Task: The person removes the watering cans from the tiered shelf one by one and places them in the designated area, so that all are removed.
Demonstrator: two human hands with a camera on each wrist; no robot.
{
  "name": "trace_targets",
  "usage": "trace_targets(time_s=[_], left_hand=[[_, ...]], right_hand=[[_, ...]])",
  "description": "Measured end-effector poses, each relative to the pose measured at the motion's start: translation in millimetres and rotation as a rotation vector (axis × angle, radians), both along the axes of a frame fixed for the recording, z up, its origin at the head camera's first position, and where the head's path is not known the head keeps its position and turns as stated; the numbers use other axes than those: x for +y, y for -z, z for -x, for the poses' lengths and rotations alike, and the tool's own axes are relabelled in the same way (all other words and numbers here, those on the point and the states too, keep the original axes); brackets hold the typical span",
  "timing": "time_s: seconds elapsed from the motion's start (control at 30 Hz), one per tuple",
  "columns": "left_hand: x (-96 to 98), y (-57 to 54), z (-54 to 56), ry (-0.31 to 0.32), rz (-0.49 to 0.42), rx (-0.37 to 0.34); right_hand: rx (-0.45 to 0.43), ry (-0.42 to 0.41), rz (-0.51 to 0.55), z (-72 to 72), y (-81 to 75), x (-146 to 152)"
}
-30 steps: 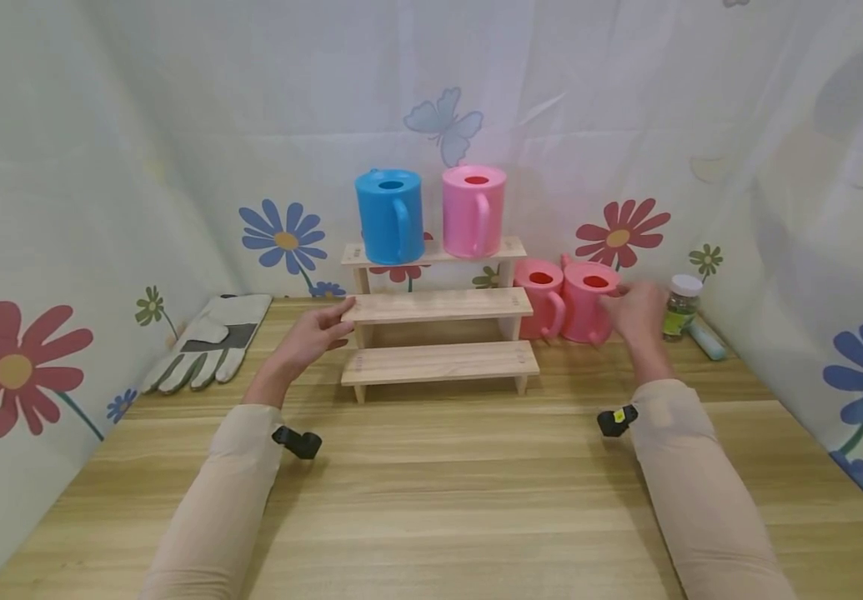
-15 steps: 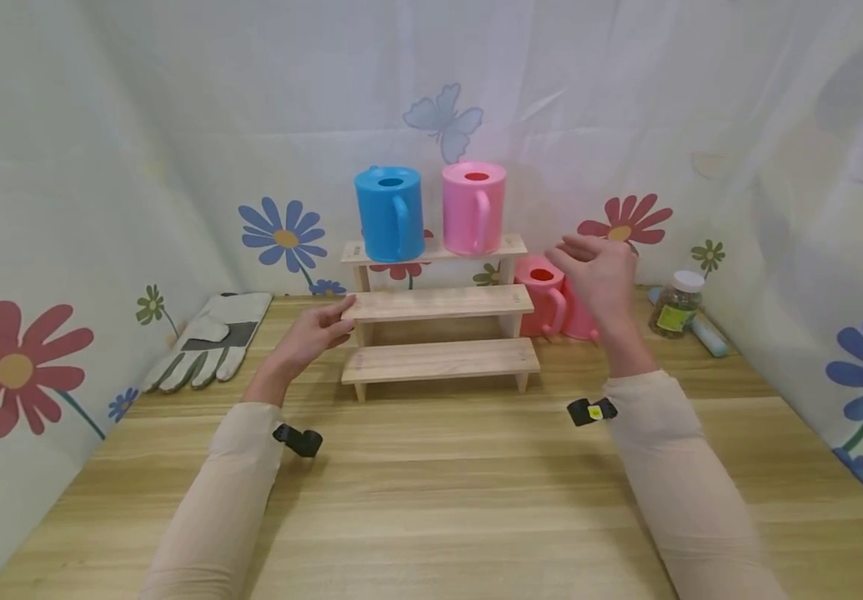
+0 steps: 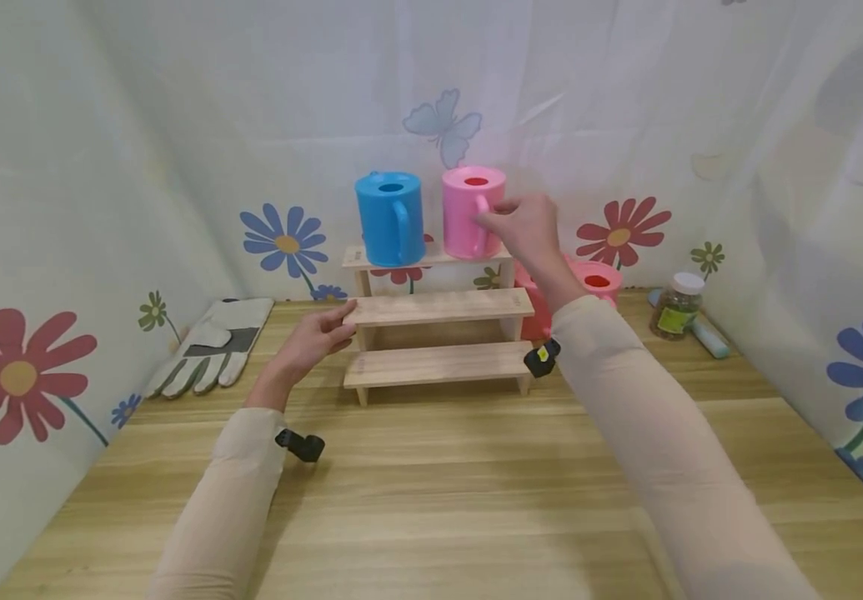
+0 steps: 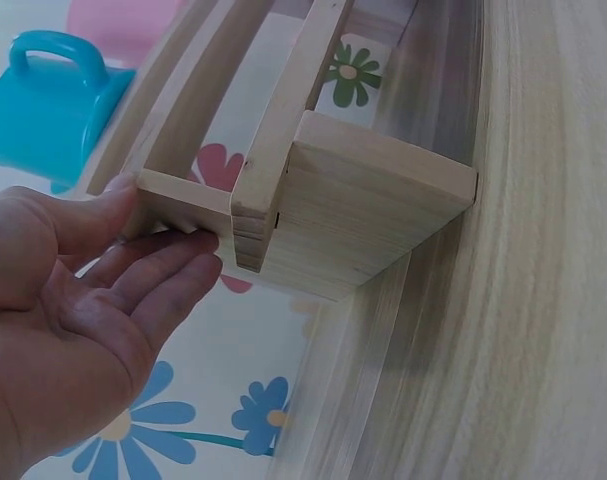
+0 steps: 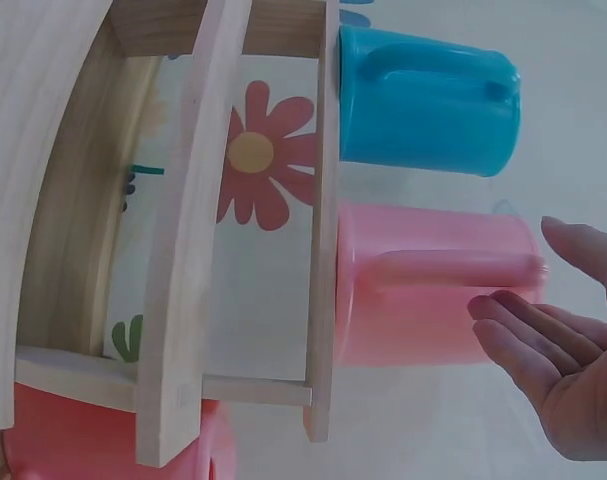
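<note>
A three-step wooden shelf (image 3: 439, 307) stands on the table, with a blue watering can (image 3: 389, 221) and a pink watering can (image 3: 463, 218) upright on its top step. My left hand (image 3: 313, 337) holds the left end of the middle step; in the left wrist view the thumb is above and the fingers are beneath. My right hand (image 3: 530, 229) is at the pink can's handle. In the right wrist view its thumb and fingers (image 5: 528, 350) are spread apart close to the handle, not closed round it.
Two more pink watering cans (image 3: 598, 279) stand right of the shelf, partly hidden by my right arm. Beyond them are a white-lidded jar (image 3: 676, 308) and a pale tube (image 3: 709, 339). A pair of work gloves (image 3: 209, 346) lies at the left. Patterned cloth (image 3: 288, 150) hangs behind.
My right hand has left the pink cans at the right, risen and moved left to the pink can on the top step. My left hand stays on the shelf.
</note>
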State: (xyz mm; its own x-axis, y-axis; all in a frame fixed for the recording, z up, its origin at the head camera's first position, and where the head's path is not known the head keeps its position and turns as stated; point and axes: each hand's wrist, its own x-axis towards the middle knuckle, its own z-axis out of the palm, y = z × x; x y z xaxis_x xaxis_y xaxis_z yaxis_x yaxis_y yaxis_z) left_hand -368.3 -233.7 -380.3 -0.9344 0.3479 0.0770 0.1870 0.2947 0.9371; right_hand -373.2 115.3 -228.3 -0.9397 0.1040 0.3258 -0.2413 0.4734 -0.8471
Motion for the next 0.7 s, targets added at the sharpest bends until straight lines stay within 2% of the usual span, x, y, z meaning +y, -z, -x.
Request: trace_targets(time_s=[0.1, 0.2, 0.43, 0.57, 0.7], left_hand=[[-0.2, 1.7, -0.2, 0.004, 0.001, -0.004], [-0.3, 2.4, -0.1, 0.007, 0.002, -0.006], [0.7, -2.3, 0.4, -0.002, 0.001, 0.005], [0.5, -3.5, -0.6, 0.000, 0.000, 0.005], [0.6, -1.6, -2.0, 0.004, -0.004, 0.004]], right_hand=[[-0.028, 0.015, -0.005, 6.9, -6.2, -6.2], [-0.046, 0.065, -0.044, 11.6, -13.4, -11.6], [-0.076, 0.156, -0.107, 15.5, -28.8, -16.0], [-0.108, 0.168, -0.076, 15.1, -29.2, -11.6], [-0.095, 0.157, -0.064, 14.2, -24.0, -4.2]])
